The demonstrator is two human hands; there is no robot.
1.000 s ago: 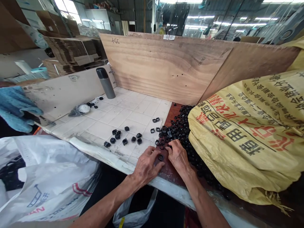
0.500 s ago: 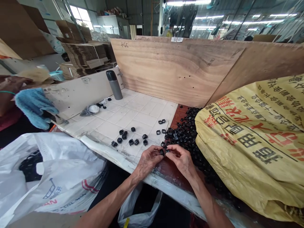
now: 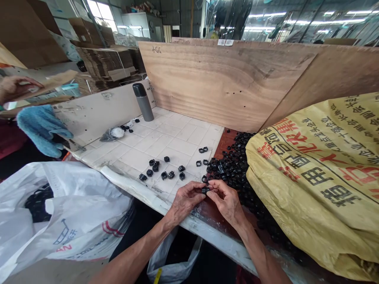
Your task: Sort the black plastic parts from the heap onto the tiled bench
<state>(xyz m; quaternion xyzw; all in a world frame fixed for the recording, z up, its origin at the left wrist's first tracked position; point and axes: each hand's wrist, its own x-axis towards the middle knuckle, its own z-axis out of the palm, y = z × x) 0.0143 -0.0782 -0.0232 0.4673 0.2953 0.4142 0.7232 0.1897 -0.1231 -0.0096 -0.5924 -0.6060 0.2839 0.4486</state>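
Over the table's front edge, my left hand and my right hand meet with fingertips pinched on small black plastic ring pieces. The pieces touch each other between the two hands; whether they are joined I cannot make out. Just behind the fingertips lies another black ring. A large heap of black rings spreads to the right of my hands. Several black rings are scattered on the pale tiled surface to the left.
A yellow woven sack bulges at the right. A grey flask stands by the wooden board. White sacks sit at the lower left. A blue cloth hangs over the side board, near another person's hand.
My fingertips have come together, bringing the two black pieces into contact. At the far left, the other person's hand has moved up. The view has shifted slightly.
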